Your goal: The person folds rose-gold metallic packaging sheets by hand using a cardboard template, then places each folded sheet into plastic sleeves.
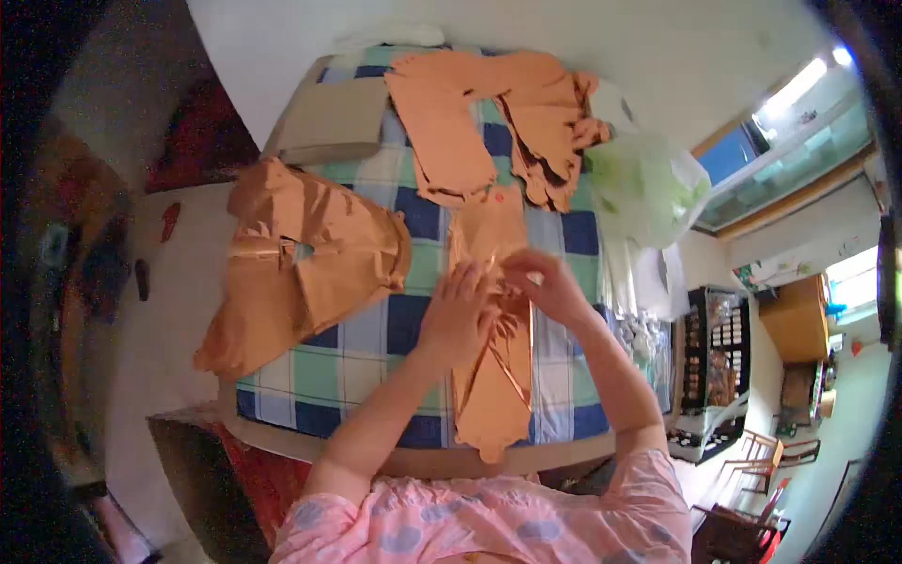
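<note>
Where the foil strip is lying: we are finding it lengthwise on the surface, on checked cloth, straight ahead of the wearer, its scalloped end pointing toward the near edge.
Left hand: we are seeing it resting on the strip's middle, fingers reaching over the foil; we are not managing to tell whether the thumb is pinching anything.
Right hand: we are noting a narrow grip, fingertips bunching at the strip just beside the left hand; whether foil is sitting between them, we are unable to tell.
Strip condition: we are observing wrinkles gathering just below the hands, while the near end is lying flatter.
Arched foil piece: we are recording it beyond the strip, its nearer leg ending close to the strip's far end; we are not confirming contact.
Wide foil piece: we are placing it to the left, creased and partly overhanging the edge.
Neighbours: we are listing a beige box at far left and a plastic bag at right.
Tear risk: we are judging that a hard pull across those wrinkles could be splitting the foil.
Slip risk: we are judging that a nudge could be sending the overhanging piece off the edge.
</note>
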`<act>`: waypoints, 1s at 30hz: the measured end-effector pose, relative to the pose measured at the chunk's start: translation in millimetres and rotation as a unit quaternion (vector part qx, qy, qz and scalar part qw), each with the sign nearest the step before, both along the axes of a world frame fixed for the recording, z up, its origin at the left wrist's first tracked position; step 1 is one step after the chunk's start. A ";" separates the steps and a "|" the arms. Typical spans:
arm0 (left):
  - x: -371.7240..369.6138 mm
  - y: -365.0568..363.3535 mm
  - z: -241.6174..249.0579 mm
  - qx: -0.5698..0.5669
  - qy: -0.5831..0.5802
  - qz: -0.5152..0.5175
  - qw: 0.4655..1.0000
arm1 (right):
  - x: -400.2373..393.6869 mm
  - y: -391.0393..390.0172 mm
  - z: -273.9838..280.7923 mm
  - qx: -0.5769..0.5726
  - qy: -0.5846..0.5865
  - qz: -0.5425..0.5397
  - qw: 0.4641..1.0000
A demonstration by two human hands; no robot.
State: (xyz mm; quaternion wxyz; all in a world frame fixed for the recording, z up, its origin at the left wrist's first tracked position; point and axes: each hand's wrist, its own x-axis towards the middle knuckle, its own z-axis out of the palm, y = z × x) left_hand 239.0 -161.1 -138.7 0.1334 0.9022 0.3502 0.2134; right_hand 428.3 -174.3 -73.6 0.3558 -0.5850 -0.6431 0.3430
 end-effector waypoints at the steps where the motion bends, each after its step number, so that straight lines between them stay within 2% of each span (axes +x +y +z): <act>1: -0.8 -0.5 2.0 -0.002 -0.014 0.004 1.000 | -14.9 25.9 0.4 0.040 0.007 0.028 0.999; 2: 1.1 0.2 -8.5 -0.026 0.033 0.009 0.999 | -32.2 50.8 0.4 0.080 0.014 0.055 0.995; 4: -0.7 -2.4 -6.9 -0.018 0.011 0.010 1.000 | -64.2 102.6 -5.4 0.167 -0.079 0.053 0.981; 7: -0.5 1.2 -6.2 -0.025 0.000 0.006 1.000 | -102.2 175.2 -5.8 0.224 -0.148 0.059 0.962; 9: 0.7 0.2 -8.2 -0.065 0.000 0.001 0.998 | -121.9 213.3 -17.5 0.297 -0.190 0.029 0.935; 10: 0.0 -0.5 -7.0 -0.027 -0.009 0.006 1.000 | -127.1 230.4 -24.1 0.333 -0.211 0.015 0.919; 13: -2.8 2.5 -3.6 -0.065 0.032 -0.021 0.997 | -137.4 262.9 -35.7 0.425 -0.282 0.022 0.860; 16: -5.1 1.4 -5.3 -0.053 0.010 -0.020 0.998 | -137.7 269.1 -26.6 0.315 -0.467 0.078 0.822; 19: -4.0 0.8 -7.6 -0.049 -0.016 -0.014 0.999 | -146.3 278.6 -37.1 0.358 -0.433 0.039 0.826; 22: -3.6 -0.8 -6.8 -0.027 -0.037 0.003 0.999 | -149.3 280.7 -39.7 0.386 -0.430 0.042 0.815; 25: -2.9 -0.2 -8.5 -0.039 -0.003 -0.007 0.999 | -154.8 275.7 -33.3 0.382 -0.446 0.052 0.808; 28: -4.4 -0.7 -7.9 -0.048 0.011 -0.014 0.999 | -159.4 272.7 -18.7 0.323 -0.463 0.052 0.824; 30: -1.4 0.6 -14.6 -0.046 -0.008 -0.006 0.999 | -158.4 268.7 -0.9 0.311 -0.487 0.034 0.815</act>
